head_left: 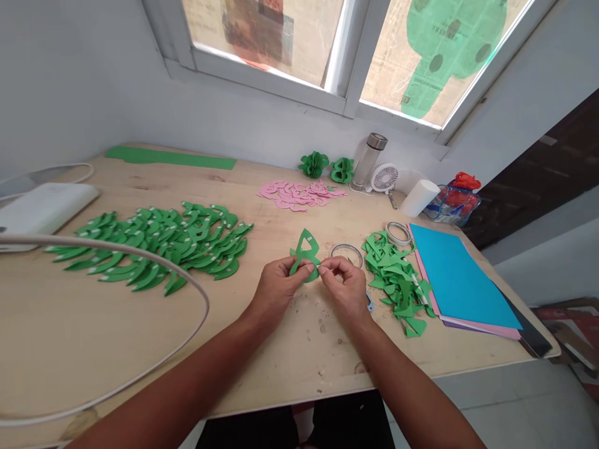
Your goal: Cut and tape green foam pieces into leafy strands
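Observation:
Over the front middle of the table, my left hand (279, 285) is closed, pinching a green paper cutout (306, 254) between thumb and fingers. The cutout has curved outlines, an open gap in its upper part and a small whitish patch there. At its right edge my right hand (345, 288) pinches too; a tiny pale bit shows at those fingertips, too small to name. Just behind the right hand lies a roll of tape (347, 249). A blue-handled tool (370, 303) is partly hidden by that hand.
Left lies a heap of green cutouts (154, 243) with pale patches, crossed by a white cable (206, 305). Right are green scraps (397, 274), another tape roll (399, 233) and blue sheets (461, 274). Behind are pink cutouts (299, 194), green paper balls (313, 164) and a bottle (369, 161).

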`<act>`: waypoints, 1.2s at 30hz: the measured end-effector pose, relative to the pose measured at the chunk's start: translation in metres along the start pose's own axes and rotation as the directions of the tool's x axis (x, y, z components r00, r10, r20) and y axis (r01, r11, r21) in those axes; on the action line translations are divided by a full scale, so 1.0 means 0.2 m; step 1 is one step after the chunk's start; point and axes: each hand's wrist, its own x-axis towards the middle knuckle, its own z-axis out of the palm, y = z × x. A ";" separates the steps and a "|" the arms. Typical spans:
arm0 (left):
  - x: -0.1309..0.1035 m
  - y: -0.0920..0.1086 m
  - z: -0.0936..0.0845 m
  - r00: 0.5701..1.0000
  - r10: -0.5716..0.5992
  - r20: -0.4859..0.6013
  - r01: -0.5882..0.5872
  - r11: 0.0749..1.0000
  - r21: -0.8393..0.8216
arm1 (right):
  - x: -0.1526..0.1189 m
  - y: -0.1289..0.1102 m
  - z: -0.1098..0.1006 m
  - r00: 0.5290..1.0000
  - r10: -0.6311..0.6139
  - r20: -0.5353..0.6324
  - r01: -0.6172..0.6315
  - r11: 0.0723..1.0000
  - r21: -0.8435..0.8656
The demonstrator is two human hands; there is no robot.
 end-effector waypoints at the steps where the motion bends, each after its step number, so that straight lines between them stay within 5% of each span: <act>1: 0.00 0.00 0.00 1.000 -0.004 0.004 0.004 1.000 -0.005 | 0.00 0.00 0.00 1.000 -0.003 -0.003 0.003 1.000 -0.002; 36: -0.01 0.01 0.04 0.998 -0.044 -0.055 0.037 0.992 -0.120 | 0.00 -0.01 0.00 0.993 -0.117 -0.036 0.112 0.988 -0.104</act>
